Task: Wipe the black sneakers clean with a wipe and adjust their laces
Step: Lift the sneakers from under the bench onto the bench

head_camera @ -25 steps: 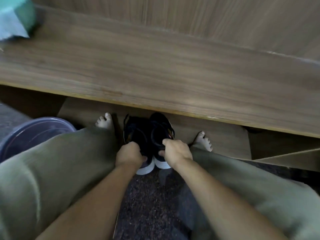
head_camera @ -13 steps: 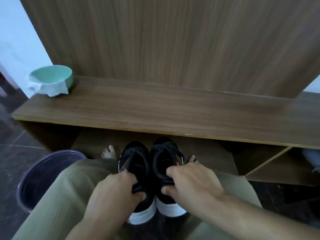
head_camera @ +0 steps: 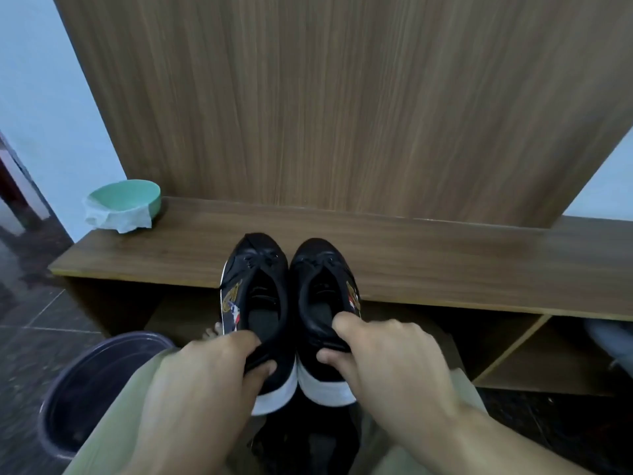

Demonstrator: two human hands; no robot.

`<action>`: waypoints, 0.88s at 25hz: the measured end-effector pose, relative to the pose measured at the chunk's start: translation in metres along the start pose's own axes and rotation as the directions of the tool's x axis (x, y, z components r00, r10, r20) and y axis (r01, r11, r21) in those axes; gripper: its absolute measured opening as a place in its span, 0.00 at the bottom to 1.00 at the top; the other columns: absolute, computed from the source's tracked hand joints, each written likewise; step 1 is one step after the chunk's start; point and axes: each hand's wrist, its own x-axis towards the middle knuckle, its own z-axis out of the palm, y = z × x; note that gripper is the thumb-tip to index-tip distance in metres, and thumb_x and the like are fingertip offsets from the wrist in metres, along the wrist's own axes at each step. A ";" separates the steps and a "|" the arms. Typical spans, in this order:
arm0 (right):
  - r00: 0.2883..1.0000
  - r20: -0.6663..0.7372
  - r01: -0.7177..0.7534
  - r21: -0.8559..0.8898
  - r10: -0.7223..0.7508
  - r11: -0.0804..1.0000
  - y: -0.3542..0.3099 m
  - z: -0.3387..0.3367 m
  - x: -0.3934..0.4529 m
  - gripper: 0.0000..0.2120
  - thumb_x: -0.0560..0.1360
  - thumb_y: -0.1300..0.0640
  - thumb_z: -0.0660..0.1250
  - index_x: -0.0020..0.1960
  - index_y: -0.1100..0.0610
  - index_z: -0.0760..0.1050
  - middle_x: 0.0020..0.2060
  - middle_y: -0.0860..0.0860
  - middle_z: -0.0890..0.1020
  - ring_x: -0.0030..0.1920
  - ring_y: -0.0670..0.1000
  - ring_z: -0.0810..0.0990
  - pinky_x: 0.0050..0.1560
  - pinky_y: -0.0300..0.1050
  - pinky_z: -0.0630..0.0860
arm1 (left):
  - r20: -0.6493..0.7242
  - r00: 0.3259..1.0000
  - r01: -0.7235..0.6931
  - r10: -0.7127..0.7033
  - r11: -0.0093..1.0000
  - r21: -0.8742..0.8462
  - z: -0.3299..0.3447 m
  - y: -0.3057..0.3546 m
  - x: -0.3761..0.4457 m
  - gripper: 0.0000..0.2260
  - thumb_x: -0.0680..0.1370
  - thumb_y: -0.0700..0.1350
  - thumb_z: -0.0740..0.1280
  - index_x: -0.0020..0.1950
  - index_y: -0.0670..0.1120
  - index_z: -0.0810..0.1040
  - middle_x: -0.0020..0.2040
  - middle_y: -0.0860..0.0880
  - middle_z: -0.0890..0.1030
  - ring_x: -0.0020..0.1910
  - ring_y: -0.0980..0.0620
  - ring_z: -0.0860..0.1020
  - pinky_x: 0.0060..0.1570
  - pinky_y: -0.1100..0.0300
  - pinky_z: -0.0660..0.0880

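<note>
- black sneakers (head_camera: 291, 303): white soles, gold, red and white side emblems
- bowl (head_camera: 128, 198): mint green
- wipe (head_camera: 120, 219): white
- bench (head_camera: 445, 258): brown woodgrain
- bucket (head_camera: 85, 389): dark purple
- trousers (head_camera: 113, 423): olive

I am sitting in what is looking like a home entryway: a low wood-grain shoe bench (head_camera: 445, 255) with open cubbies beneath is standing against a matching tall panel (head_camera: 342, 97), dark speckled stone tiles (head_camera: 37, 303) are covering the floor, and pale walls (head_camera: 41, 108) are flanking the panel.
</note>
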 end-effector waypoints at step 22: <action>0.985 -0.101 -0.119 0.208 0.142 0.971 0.056 0.147 0.164 0.18 0.61 0.44 0.78 0.37 0.49 0.70 0.27 0.46 0.76 0.24 0.47 0.76 0.19 0.38 0.60 | 0.023 0.998 0.058 -0.058 0.998 -0.005 0.087 -0.023 0.217 0.10 0.71 0.61 0.67 0.48 0.58 0.76 0.33 0.55 0.78 0.33 0.55 0.76 0.29 0.64 0.69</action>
